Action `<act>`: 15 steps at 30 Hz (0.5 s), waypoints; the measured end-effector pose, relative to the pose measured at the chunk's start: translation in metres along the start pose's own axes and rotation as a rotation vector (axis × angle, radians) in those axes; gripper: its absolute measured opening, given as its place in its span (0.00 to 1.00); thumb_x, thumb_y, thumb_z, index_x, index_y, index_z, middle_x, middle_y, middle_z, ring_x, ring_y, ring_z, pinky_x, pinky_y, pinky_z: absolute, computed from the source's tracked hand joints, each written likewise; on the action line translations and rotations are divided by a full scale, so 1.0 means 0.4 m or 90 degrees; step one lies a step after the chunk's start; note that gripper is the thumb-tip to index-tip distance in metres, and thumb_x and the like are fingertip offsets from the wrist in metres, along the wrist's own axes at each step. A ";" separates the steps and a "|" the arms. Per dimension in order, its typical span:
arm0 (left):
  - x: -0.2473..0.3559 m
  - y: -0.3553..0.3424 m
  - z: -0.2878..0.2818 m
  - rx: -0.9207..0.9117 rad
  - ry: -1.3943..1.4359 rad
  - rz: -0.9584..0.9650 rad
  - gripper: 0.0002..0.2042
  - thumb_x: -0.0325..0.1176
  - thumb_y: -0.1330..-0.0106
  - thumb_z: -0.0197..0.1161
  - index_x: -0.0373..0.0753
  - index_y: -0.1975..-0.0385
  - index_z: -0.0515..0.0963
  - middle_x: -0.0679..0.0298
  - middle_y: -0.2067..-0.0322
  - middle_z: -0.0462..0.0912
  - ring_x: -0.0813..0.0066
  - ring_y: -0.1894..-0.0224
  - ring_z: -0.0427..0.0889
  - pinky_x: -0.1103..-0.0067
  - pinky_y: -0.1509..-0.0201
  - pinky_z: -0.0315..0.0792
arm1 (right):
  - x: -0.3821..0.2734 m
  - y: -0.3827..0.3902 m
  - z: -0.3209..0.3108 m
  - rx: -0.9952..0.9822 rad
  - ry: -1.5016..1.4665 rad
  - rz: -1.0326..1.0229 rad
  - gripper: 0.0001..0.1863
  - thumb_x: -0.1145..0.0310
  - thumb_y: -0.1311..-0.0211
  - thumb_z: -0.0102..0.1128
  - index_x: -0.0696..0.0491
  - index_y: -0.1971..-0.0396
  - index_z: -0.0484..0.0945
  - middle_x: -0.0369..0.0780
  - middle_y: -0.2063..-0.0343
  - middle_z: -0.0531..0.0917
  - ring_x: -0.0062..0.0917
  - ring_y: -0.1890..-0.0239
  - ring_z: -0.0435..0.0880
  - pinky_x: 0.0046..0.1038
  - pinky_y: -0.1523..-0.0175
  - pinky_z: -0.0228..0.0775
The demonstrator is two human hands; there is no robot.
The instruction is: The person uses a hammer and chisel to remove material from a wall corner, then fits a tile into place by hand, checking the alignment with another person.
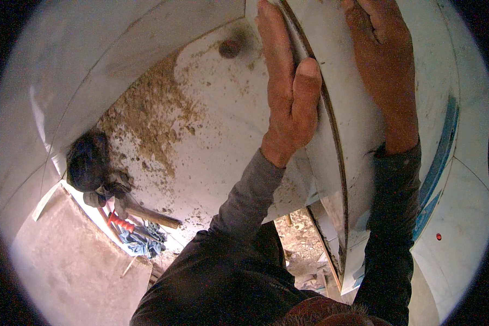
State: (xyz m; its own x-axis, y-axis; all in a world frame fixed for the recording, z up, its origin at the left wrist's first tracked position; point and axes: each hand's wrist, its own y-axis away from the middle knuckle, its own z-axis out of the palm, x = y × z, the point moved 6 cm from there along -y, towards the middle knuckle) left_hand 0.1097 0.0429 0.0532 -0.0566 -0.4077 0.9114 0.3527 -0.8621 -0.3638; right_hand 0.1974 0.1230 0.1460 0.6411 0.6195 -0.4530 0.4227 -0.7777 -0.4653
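At the near edge, short dark hair [326, 315] is seen, with a dark garment [223, 277] beside it. Farther off, a tall white panel [346, 108] is found right of centre, between the two hands. Its face is smooth, pale and lightly smudged; it is bordered by a thin dark-brown edge that is bent into a curve by the lens. Along the left of that edge, the left grip [289, 103] is laid flat, fingers straight and thumb alongside, nothing being clasped. At the right, the right grip [387, 60] is placed over the panel's face with fingers bent; its fingertips are cut off, so whether anything is held cannot be told. To the left, a white floor [217, 136] is strewn with brown dirt [152, 103], and a dark bundle [87, 163] is set by the wall [65, 103].
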 end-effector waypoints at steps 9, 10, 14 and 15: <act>-0.005 -0.001 -0.013 -0.002 -0.129 0.030 0.36 0.53 0.23 0.37 0.28 0.28 0.46 0.48 0.25 0.41 0.55 0.22 0.37 0.67 0.22 0.34 | 0.003 -0.012 0.000 -0.009 -0.008 -0.032 0.12 0.75 0.30 0.48 0.59 0.54 0.79 0.48 0.57 0.79 0.39 0.50 0.79 0.33 0.42 0.69; -0.009 0.001 -0.009 -0.005 -0.136 0.031 0.36 0.53 0.23 0.37 0.27 0.28 0.46 0.48 0.25 0.41 0.55 0.22 0.37 0.67 0.22 0.34 | 0.001 -0.010 -0.001 -0.011 0.003 -0.036 0.12 0.74 0.30 0.48 0.59 0.54 0.80 0.48 0.57 0.79 0.39 0.50 0.79 0.33 0.42 0.69; -0.008 -0.002 -0.006 0.016 -0.076 0.019 0.38 0.55 0.24 0.37 0.28 0.27 0.45 0.47 0.25 0.40 0.54 0.22 0.35 0.66 0.22 0.33 | -0.001 -0.007 0.006 -0.026 0.040 0.003 0.12 0.72 0.30 0.48 0.59 0.54 0.79 0.49 0.57 0.79 0.40 0.51 0.79 0.33 0.43 0.69; -0.010 0.000 -0.008 0.015 -0.074 0.004 0.40 0.58 0.26 0.41 0.29 0.27 0.45 0.45 0.25 0.39 0.51 0.23 0.35 0.63 0.22 0.33 | 0.014 -0.002 0.005 -0.024 0.081 -0.023 0.12 0.72 0.30 0.49 0.59 0.54 0.79 0.49 0.58 0.79 0.40 0.51 0.79 0.33 0.43 0.69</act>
State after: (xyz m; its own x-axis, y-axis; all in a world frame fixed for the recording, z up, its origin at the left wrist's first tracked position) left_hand 0.1069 0.0438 0.0488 0.0541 -0.3740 0.9258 0.3752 -0.8516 -0.3660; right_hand 0.1994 0.1273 0.1422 0.7001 0.6301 -0.3359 0.4689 -0.7605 -0.4493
